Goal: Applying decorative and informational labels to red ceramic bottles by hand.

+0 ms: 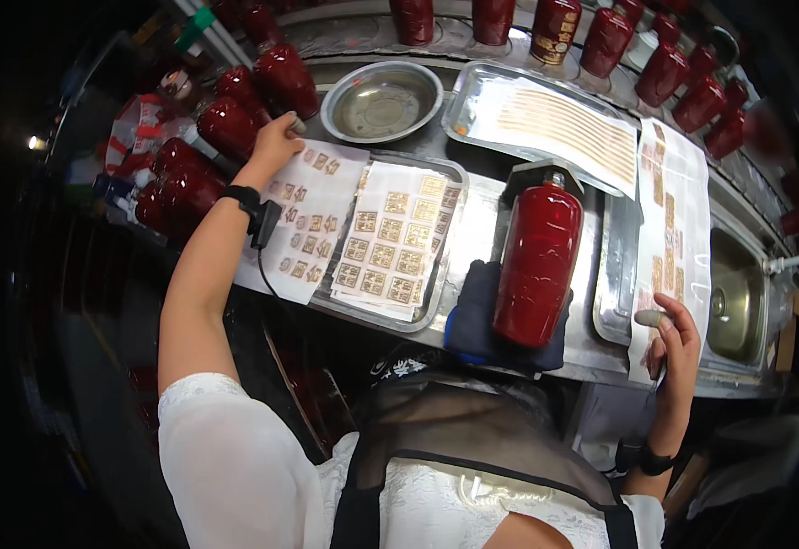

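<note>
Bottle (536,265) between both hands, untouched

White sheets of small gold labels (312,215) at counter's left edge, gold square ones (390,242) in tray beside, long strips (669,238) right.

Viewpoint: a single head-worn fisheye camera, looking steeply down over the wearer's chest onto a steel counter (472,229).
Facing: forward and down — forearms enter from the lower edge, left hand (276,142) far out, right hand (674,334) close in.
Distance: near — a red bottle (536,261) lies just below the lens.
Distortion: straight edges bow toward the dark rim.
Shared view: only one view.
</note>
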Motion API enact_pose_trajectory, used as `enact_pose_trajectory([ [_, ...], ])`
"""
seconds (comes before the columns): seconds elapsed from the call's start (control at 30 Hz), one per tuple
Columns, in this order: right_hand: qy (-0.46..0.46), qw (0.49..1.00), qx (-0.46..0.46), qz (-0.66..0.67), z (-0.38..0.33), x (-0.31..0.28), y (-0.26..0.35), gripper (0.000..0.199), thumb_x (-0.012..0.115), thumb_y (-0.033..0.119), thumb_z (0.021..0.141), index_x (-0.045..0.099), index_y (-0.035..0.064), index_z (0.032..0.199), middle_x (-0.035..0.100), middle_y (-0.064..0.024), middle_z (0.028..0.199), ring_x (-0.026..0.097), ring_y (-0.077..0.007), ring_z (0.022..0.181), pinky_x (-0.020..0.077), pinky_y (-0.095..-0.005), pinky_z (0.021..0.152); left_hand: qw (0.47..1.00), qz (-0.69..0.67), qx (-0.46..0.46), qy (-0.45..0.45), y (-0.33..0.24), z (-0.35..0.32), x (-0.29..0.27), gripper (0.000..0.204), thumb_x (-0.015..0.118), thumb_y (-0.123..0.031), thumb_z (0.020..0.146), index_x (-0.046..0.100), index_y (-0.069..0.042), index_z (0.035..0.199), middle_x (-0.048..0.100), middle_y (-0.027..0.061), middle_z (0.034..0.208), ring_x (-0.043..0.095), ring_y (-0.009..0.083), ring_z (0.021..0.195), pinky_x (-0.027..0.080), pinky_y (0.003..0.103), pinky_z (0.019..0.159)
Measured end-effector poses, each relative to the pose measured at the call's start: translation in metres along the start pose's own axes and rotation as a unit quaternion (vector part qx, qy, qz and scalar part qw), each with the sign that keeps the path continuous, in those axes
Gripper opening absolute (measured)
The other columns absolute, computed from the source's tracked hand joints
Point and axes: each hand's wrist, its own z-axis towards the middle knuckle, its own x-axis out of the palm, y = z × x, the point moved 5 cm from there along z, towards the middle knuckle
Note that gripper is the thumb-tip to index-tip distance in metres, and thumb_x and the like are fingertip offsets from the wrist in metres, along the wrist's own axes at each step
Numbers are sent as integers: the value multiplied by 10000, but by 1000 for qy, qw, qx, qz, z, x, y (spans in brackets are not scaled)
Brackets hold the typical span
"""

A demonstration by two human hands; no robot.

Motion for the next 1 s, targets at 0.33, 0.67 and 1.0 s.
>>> enact_pose_trajectory([
  [0.33,47,998,4,-35,11,21,-8,370,569,147,947,567,-40,1266,702,-99,944,364,-9,411,318,-178,377,997,-59,-54,9,-10,-16,0,473,820,-24,672,631,-55,1105,629,38,926,604,120,835,497,260,754],
  [0.67,41,999,11,-34,9,24,-13,342,579,156,954,586,-32,1240,704,-60,836,362,-7,398,325,-176,389,995,-97,-9,-21,-1,-2,9,266,697,-1,792,684,-77,1047,641,-12,767,591,68,723,469,231,712],
  [1.0,38,998,19,-43,11,35,-8,334,583,163,946,615,-12,1229,580,30,675,355,-3,429,304,-184,411,997,-64,-21,-31,-12,-10,0,237,706,-19,788,684,-49,1021,667,12,758,628,98,707,499,258,695],
])
